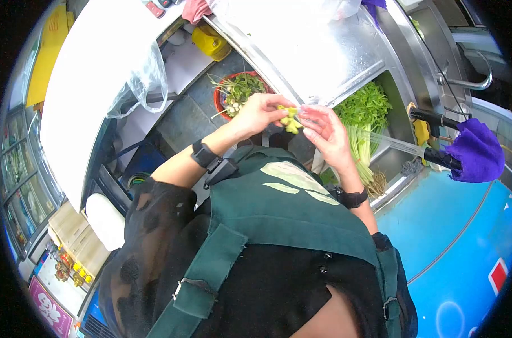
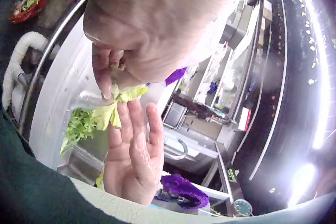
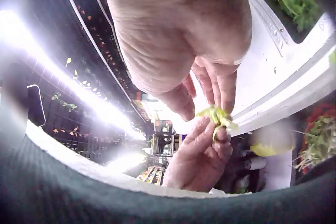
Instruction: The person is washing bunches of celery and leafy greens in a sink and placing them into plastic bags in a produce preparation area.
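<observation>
I have both hands up in front of the green apron (image 1: 290,208), and the yellow-green leaf (image 1: 291,123) sits between them, off the worktop. My left hand (image 1: 260,114) has its fingers curled and closed down to a pinch on that leaf. My right hand (image 1: 330,135) is open, fingers loosely extended and palm turned toward the leaf; its fingertips come right up to it, though I can't tell whether they touch. Just beyond and to the right, the metal sink (image 1: 400,93) carries 1 bunch of leafy greens (image 1: 364,110), leaves at the far end, pale stems and brown roots pointing back toward me. Past the left hand, 1 red basket (image 1: 217,100) stands on the floor with more greens (image 1: 242,87) inside. A yellow container (image 1: 211,44) is near it, and a clear plastic bag (image 1: 146,79) hangs over the edge of the white worktop (image 1: 78,96).
</observation>
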A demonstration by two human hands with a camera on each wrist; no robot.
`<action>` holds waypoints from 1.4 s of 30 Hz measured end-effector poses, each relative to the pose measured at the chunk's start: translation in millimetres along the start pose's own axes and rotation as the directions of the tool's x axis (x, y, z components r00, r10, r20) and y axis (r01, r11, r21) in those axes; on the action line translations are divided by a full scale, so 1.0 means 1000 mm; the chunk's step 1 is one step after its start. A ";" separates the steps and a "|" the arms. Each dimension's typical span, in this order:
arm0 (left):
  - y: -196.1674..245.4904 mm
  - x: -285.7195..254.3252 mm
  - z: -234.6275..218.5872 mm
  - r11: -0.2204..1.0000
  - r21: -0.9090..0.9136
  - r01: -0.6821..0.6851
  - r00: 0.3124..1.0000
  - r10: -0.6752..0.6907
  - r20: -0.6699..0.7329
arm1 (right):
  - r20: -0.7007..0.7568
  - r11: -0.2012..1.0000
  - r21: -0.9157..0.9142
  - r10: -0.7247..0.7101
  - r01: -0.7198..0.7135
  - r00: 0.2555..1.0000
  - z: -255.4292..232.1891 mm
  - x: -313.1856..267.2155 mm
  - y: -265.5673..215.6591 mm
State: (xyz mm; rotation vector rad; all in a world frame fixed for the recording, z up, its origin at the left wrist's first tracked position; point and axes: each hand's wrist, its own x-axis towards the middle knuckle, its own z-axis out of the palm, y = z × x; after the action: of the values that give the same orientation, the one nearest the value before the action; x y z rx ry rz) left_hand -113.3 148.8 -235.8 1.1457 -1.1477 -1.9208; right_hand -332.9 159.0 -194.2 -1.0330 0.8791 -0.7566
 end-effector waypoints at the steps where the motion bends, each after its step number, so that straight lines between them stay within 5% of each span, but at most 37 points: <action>1: -0.003 -0.009 -0.010 0.999 -0.049 0.020 0.999 -0.022 -0.046 | -0.031 0.999 -0.035 0.000 -0.001 1.000 -0.002 0.001 0.000; 7: -0.085 -0.034 -0.084 0.960 -0.161 0.227 0.883 -0.273 -0.381 | -0.309 0.992 -0.103 0.037 -0.072 0.950 -0.029 -0.011 0.010; 9: -0.114 -0.031 -0.102 0.922 -0.172 0.347 0.771 -0.385 -0.507 | -0.388 0.992 -0.055 0.080 -0.110 0.918 -0.037 -0.019 0.013; 13: -0.157 -0.012 -0.123 0.877 -0.162 0.453 0.734 -0.470 -0.491 | -0.454 0.985 -0.028 0.139 -0.170 0.880 -0.046 -0.034 0.024; 15: -0.154 -0.002 -0.119 0.821 -0.316 0.476 0.703 -0.571 -0.424 | -0.474 0.984 -0.014 0.151 -0.179 0.868 -0.047 -0.040 0.023; 19: -0.161 0.015 -0.129 0.785 -0.188 0.590 0.654 -0.601 -0.459 | -0.530 0.983 0.029 0.171 -0.183 0.831 -0.056 -0.051 0.026; 23: -0.163 0.019 -0.138 0.811 -0.247 0.530 0.724 -0.584 -0.367 | -0.626 0.975 0.176 0.218 -0.137 0.749 -0.074 -0.061 0.026; 25: -0.154 0.018 -0.135 0.826 -0.137 0.547 0.758 -0.558 -0.338 | -0.721 0.910 0.413 0.305 0.033 0.623 -0.093 -0.065 0.028; 29: -0.103 0.010 -0.118 0.855 0.061 0.515 0.844 -0.494 -0.207 | -0.699 0.694 0.659 0.423 0.289 0.577 -0.146 -0.069 0.041; 32: -0.058 0.009 -0.099 0.881 0.196 0.429 0.903 -0.422 -0.082 | -0.719 0.681 0.643 0.378 0.352 0.583 -0.167 -0.069 0.046; 35: -0.016 0.014 -0.080 0.956 0.291 0.022 1.000 -0.023 0.001 | -0.745 0.679 0.626 0.374 0.384 0.553 -0.170 -0.067 0.042; 38: 0.027 0.029 -0.074 0.611 0.741 -0.280 0.945 0.311 0.101 | -0.761 0.705 0.602 0.366 0.375 0.536 -0.159 -0.068 0.026; 40: 0.035 0.048 -0.081 0.508 0.788 -0.348 0.925 0.323 0.201 | -0.690 0.831 0.507 0.231 0.230 0.686 -0.153 -0.070 0.018; 42: 0.025 0.073 -0.092 0.042 0.968 -0.246 0.877 0.434 0.204 | -0.660 0.842 0.506 0.238 0.188 0.712 -0.151 -0.073 0.011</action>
State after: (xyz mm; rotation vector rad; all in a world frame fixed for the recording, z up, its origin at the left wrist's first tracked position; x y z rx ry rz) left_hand -60.7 44.9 -262.4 1.3321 -2.4941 -0.3893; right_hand -497.7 165.8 -224.2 -0.1746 1.2235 -1.3343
